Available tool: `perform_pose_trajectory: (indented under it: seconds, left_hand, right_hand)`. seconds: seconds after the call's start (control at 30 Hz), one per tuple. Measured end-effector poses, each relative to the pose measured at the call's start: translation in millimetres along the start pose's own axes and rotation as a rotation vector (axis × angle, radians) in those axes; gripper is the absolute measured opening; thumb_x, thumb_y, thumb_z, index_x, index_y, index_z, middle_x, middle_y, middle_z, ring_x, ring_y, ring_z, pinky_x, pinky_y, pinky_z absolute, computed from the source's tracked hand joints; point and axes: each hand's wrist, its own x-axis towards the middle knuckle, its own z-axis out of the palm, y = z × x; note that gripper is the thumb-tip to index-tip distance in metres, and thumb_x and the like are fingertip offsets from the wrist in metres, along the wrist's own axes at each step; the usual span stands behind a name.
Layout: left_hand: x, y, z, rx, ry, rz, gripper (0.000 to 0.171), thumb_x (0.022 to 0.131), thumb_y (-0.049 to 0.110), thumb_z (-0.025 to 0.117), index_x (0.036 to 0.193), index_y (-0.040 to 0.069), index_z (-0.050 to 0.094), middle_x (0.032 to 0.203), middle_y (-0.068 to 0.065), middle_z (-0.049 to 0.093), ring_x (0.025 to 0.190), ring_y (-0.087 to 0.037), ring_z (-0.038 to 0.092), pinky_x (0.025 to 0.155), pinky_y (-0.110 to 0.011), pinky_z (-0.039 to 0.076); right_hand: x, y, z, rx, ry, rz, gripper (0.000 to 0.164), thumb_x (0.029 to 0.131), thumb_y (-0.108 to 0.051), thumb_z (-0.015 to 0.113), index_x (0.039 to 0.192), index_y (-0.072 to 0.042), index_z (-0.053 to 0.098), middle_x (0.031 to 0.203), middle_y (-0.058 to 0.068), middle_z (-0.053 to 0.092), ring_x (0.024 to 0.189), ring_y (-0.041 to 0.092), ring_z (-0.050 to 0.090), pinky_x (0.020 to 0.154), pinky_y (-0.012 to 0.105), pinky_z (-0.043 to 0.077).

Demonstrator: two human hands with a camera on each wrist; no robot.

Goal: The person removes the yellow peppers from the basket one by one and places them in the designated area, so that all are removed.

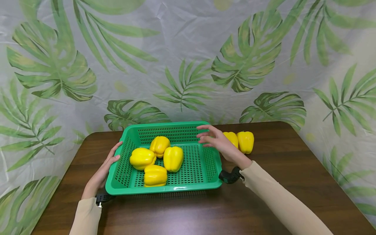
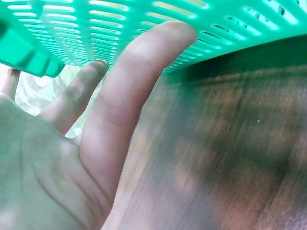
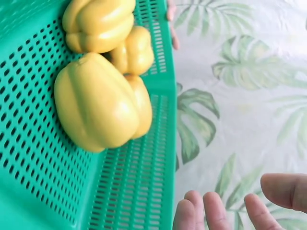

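Observation:
A green plastic basket (image 1: 188, 188) with slotted walls lies across the wooden table, and four-lobed yellow bell peppers (image 1: 173, 159), several of them, sit grouped in its left half. Against the basket's left side rests my left hand (image 1: 101, 173), its fingertips at the rim. In the left wrist view its thumb (image 2: 115, 105) lies straight along the outer slotted wall. My right hand (image 1: 218, 142) hovers over the right end of the basket, fingers spread and loosely bent, holding nothing. In the right wrist view those fingertips (image 3: 216, 211) appear beyond the basket's rim.
Two more yellow bell peppers (image 1: 245, 142) lie on the dark wooden table (image 1: 282, 163) right of the basket, one partly hidden by my right hand. A leaf-patterned cloth (image 1: 182, 45) hangs behind the table.

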Motion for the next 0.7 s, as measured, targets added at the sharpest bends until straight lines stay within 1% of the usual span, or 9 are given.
perform_pose_trajectory:
  seconds: [0.03, 0.13, 0.27, 0.5, 0.63, 0.7]
  left_hand:
    - [0.1, 0.1, 0.1, 0.0, 0.0, 0.0, 0.055, 0.105, 0.033, 0.026, 0.153, 0.034, 0.0, 0.154, -0.017, -0.007, 0.117, -0.039, 0.042, 0.083, -0.047, 0.048]
    - [0.4, 0.2, 0.0, 0.001, 0.001, 0.0, 0.055, 0.105, 0.033, 0.026, 0.153, 0.034, 0.0, 0.154, -0.017, -0.008, 0.118, -0.04, 0.041, 0.083, -0.048, 0.048]
    - [0.1, 0.0, -0.2, 0.002, 0.001, 0.0, 0.054, 0.105, 0.033, 0.026, 0.153, 0.034, 0.001, 0.154, -0.017, -0.007, 0.117, -0.039, 0.042, 0.083, -0.046, 0.049]
    - [-0.4, 0.1, 0.2, 0.002, 0.003, -0.005, 0.055, 0.105, 0.033, 0.026, 0.153, 0.034, 0.0, 0.154, -0.018, -0.006, 0.116, -0.037, 0.044, 0.083, -0.046, 0.049]
    - [-0.5, 0.3, 0.4, 0.006, 0.007, -0.007, 0.055, 0.105, 0.033, 0.026, 0.153, 0.034, 0.0, 0.154, -0.018, -0.006, 0.116, -0.038, 0.043, 0.083, -0.047, 0.049]
    - [-0.5, 0.5, 0.3, 0.008, 0.007, -0.008, 0.055, 0.105, 0.033, 0.026, 0.153, 0.034, 0.0, 0.154, -0.018, -0.007, 0.117, -0.038, 0.043, 0.083, -0.047, 0.049]
  right_hand:
    - [2, 1, 2, -0.003, -0.004, 0.005, 0.041, 0.099, -0.009, 0.051, 0.139, -0.004, 0.042, 0.127, 0.024, 0.051, 0.105, 0.03, 0.057, 0.091, 0.045, 0.045]
    - [6, 2, 8, -0.013, -0.015, 0.012, 0.042, 0.099, -0.01, 0.051, 0.139, -0.004, 0.042, 0.125, 0.023, 0.053, 0.105, 0.031, 0.058, 0.092, 0.048, 0.044]
    - [11, 1, 15, -0.028, -0.039, 0.021, 0.043, 0.099, -0.01, 0.051, 0.14, -0.004, 0.04, 0.125, 0.022, 0.053, 0.105, 0.032, 0.057, 0.094, 0.053, 0.041]
    - [18, 3, 27, -0.078, -0.054, 0.065, 0.04, 0.1, -0.01, 0.049, 0.14, -0.009, 0.042, 0.123, 0.02, 0.053, 0.103, 0.03, 0.059, 0.091, 0.045, 0.045]
    - [24, 7, 34, -0.103, -0.072, 0.086, 0.041, 0.1, -0.01, 0.049, 0.14, -0.009, 0.042, 0.119, 0.019, 0.054, 0.104, 0.033, 0.058, 0.09, 0.044, 0.046]
    - [27, 9, 37, -0.107, -0.08, 0.097, 0.041, 0.1, -0.011, 0.049, 0.141, -0.009, 0.042, 0.119, 0.018, 0.053, 0.106, 0.036, 0.056, 0.091, 0.046, 0.045]
